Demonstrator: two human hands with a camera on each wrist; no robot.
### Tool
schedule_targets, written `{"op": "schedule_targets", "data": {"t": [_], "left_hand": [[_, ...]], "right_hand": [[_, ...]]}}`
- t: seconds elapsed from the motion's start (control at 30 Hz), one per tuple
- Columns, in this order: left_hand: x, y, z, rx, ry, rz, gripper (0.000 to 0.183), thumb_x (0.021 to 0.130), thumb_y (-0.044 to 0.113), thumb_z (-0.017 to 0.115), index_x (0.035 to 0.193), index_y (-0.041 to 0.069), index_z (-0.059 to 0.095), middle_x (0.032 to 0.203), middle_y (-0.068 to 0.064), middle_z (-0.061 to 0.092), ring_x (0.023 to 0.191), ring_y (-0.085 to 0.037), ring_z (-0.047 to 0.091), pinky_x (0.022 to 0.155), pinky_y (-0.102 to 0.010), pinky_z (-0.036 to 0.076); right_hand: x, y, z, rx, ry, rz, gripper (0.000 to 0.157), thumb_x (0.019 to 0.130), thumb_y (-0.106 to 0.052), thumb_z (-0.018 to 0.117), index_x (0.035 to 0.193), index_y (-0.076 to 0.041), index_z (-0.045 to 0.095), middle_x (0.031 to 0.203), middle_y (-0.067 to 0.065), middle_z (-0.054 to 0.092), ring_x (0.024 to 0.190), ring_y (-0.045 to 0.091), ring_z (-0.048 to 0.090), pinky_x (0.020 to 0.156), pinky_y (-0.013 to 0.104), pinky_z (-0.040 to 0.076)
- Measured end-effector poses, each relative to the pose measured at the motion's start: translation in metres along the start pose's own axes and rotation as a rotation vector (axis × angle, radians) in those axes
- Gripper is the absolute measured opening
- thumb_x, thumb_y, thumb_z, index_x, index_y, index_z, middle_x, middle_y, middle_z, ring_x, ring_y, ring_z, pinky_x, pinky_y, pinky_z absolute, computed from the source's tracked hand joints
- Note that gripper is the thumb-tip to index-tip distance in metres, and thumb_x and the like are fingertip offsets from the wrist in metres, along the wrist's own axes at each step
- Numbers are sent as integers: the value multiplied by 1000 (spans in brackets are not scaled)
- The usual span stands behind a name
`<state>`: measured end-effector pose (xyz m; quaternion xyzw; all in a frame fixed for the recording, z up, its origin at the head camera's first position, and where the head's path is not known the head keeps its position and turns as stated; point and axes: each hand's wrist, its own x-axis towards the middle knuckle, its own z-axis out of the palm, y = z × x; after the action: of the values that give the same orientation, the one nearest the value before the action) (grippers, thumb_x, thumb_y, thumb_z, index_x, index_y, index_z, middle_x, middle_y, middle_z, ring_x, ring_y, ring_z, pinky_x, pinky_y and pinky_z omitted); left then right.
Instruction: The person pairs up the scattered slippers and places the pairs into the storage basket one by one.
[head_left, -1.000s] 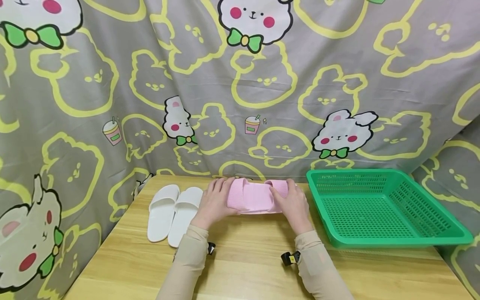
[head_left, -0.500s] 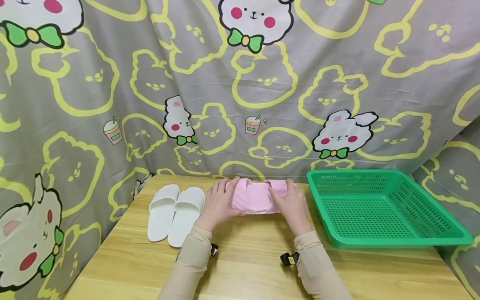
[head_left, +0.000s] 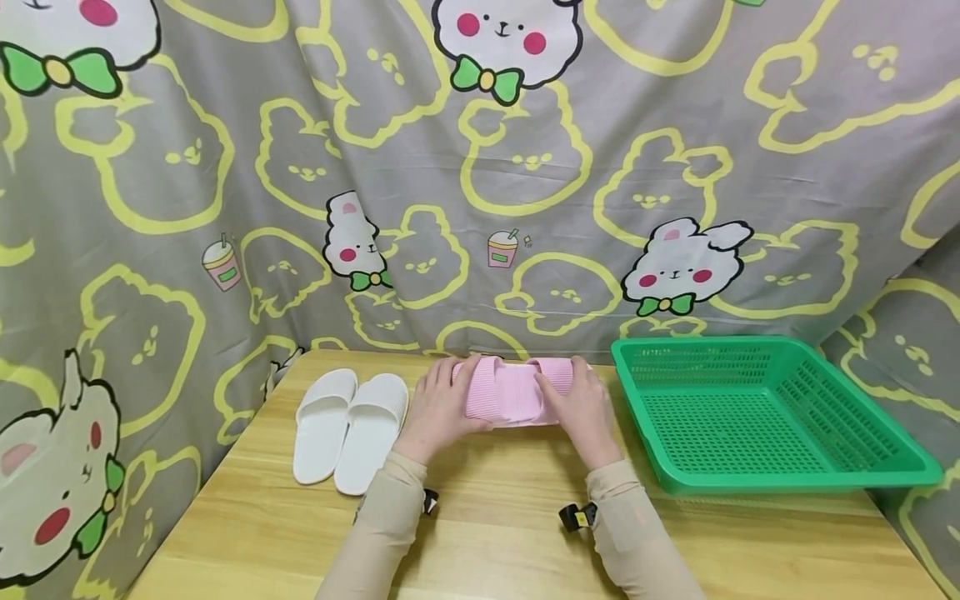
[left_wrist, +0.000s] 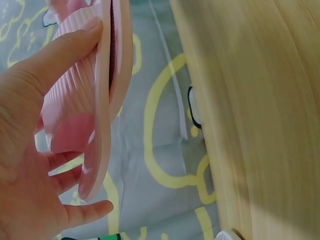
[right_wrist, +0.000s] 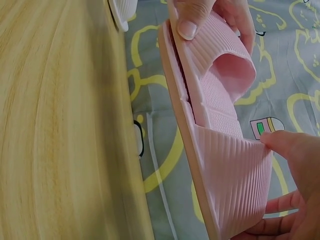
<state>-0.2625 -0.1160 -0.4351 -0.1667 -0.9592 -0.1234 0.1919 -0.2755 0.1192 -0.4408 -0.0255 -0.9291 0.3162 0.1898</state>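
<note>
Two pink ribbed slippers [head_left: 517, 392] are held lengthwise between my hands, near the back edge of the table. They overlap, one sole lying against the other, with their straps at opposite ends. My left hand [head_left: 441, 408] grips the left slipper, its thumb on the strap [left_wrist: 75, 95] beside the sole edge and fingers behind. At the other end my right hand [head_left: 585, 408] holds the right slipper, thumb at the edge of its strap [right_wrist: 235, 175] and fingers around the far side. A narrow gap between the soles shows in the right wrist view.
A pair of white slippers [head_left: 325, 433] lies side by side on the wooden table [head_left: 495, 533], left of my left hand. To the right stands a green plastic basket [head_left: 795, 481]. A patterned curtain [head_left: 420, 167] hangs behind the table.
My left hand has shifted slightly right with the left pink slipper, bringing the two straps closer together. The right hand stays nearly in place.
</note>
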Motion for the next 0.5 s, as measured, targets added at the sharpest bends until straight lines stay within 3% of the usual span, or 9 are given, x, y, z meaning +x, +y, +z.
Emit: {"op": "schedule_targets", "data": {"t": [0.5], "left_hand": [[1,7,8,1,63,-3,107,56,58,88,144,28,35,129,-11,47,124,-29,43,98,-52,43]], "right_hand": [[-1,1,3,3,49,-36,73,83,-59,65,129,-5,50,116,24,56,104,46,57,86,55,48]]}}
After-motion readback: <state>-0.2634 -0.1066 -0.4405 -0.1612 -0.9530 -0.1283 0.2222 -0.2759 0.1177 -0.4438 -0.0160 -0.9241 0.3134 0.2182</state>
